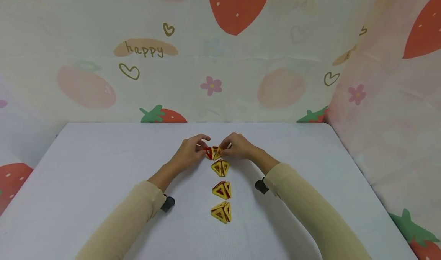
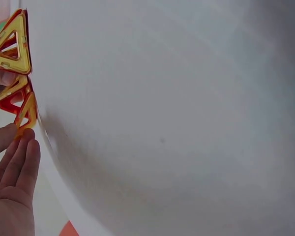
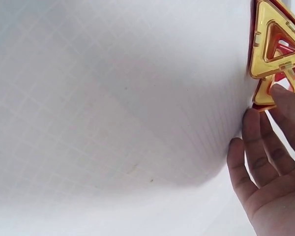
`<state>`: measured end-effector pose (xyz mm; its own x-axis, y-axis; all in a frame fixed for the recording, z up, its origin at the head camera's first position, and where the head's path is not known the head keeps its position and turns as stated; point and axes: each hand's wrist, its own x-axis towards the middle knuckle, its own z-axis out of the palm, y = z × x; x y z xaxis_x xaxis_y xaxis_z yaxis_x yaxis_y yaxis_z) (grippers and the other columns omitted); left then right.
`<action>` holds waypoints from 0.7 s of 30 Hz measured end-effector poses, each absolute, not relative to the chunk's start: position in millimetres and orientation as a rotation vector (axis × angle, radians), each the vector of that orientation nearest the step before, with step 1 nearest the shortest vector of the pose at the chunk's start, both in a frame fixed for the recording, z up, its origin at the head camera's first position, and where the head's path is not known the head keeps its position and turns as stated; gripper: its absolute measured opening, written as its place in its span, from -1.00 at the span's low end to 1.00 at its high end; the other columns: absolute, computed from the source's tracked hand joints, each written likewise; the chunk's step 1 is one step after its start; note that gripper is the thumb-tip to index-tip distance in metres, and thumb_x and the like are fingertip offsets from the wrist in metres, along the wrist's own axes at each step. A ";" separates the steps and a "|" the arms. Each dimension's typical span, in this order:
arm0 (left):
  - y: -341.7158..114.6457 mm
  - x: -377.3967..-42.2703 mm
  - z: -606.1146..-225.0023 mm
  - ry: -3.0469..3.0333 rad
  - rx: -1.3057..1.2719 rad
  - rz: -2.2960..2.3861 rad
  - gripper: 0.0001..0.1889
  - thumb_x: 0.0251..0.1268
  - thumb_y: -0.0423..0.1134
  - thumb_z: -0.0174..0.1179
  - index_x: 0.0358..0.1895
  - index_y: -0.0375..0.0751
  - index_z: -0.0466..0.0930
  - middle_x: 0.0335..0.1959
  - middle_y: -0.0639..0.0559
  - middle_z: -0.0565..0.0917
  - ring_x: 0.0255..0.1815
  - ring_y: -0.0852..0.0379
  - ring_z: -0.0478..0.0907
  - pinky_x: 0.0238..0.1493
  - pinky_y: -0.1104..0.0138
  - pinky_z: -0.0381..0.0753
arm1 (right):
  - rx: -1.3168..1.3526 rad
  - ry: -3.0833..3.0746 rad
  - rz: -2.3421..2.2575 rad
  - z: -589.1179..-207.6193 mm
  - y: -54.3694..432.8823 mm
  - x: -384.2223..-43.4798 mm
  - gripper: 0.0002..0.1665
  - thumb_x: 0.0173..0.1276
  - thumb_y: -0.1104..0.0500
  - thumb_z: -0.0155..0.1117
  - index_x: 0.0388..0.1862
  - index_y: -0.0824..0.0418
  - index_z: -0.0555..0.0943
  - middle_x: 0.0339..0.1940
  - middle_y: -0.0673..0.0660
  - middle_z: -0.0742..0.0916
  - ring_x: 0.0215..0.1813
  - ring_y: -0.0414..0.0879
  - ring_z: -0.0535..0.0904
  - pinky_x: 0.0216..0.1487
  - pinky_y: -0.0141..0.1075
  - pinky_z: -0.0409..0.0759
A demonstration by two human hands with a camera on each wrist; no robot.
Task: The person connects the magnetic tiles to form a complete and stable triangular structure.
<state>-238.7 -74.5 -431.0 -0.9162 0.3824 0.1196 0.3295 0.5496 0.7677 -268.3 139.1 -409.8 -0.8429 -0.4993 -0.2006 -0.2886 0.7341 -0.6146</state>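
At the far end of a column of magnetic tile pyramids, my left hand [image 1: 191, 151] pinches a triangular magnetic tile [image 2: 31, 109] between thumb and fingertips. This tile is part of a small cluster with a red triangle [image 1: 208, 149] on its left and yellow triangles [image 1: 214, 149] beside it. From the other side, my right hand [image 1: 237, 147] pinches the cluster's right edge, its thumb against a yellow tile. Just nearer stands a yellow and red pyramid [image 1: 215, 169], which partly covers the cluster in both wrist views.
Two more pyramids, one [image 1: 216, 191] in the middle and one [image 1: 218, 214] closest to me, continue the column on the white table [image 1: 103, 175]. A patterned cloth backdrop [image 1: 237, 57] rises behind the table's far edge. Dark wrist cameras hang under both sleeves.
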 end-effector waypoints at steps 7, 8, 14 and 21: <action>-72.9 -238.0 -430.8 2.697 0.633 1.347 -0.58 0.32 -0.50 0.22 0.24 -0.31 0.48 -0.05 -0.21 0.69 -0.03 -0.08 0.68 0.11 0.13 0.63 | -0.622 2.579 -0.834 -410.1 139.4 -269.3 -0.77 0.35 0.24 0.36 -0.04 0.26 0.75 -0.17 0.07 0.78 -0.16 -0.11 0.61 -0.10 -0.34 0.61; -72.7 -238.2 -430.9 2.697 0.636 1.351 -0.58 0.32 -0.51 0.22 0.24 -0.31 0.48 -0.05 -0.21 0.70 -0.03 -0.08 0.68 0.11 0.13 0.63 | -0.625 2.580 -0.833 -410.2 139.7 -269.4 -0.77 0.35 0.24 0.37 -0.04 0.26 0.75 -0.16 0.07 0.78 -0.16 -0.12 0.61 -0.10 -0.34 0.61; -71.1 -239.4 -432.2 2.709 0.661 1.369 -0.60 0.30 -0.51 0.23 0.20 -0.34 0.50 -0.08 -0.21 0.70 -0.06 -0.07 0.70 0.07 0.13 0.65 | -0.625 2.589 -0.823 -410.0 139.6 -269.4 -0.77 0.34 0.24 0.37 -0.04 0.26 0.75 -0.15 0.07 0.78 -0.14 -0.12 0.61 -0.10 -0.33 0.60; -68.9 -240.4 -433.5 2.704 0.695 1.395 -0.59 0.30 -0.50 0.24 0.21 -0.35 0.50 -0.12 -0.21 0.71 -0.08 -0.07 0.70 0.04 0.13 0.66 | -0.635 2.596 -0.832 -409.5 139.4 -268.9 -0.76 0.33 0.25 0.38 -0.05 0.28 0.75 -0.15 0.08 0.78 -0.14 -0.12 0.62 -0.13 -0.35 0.59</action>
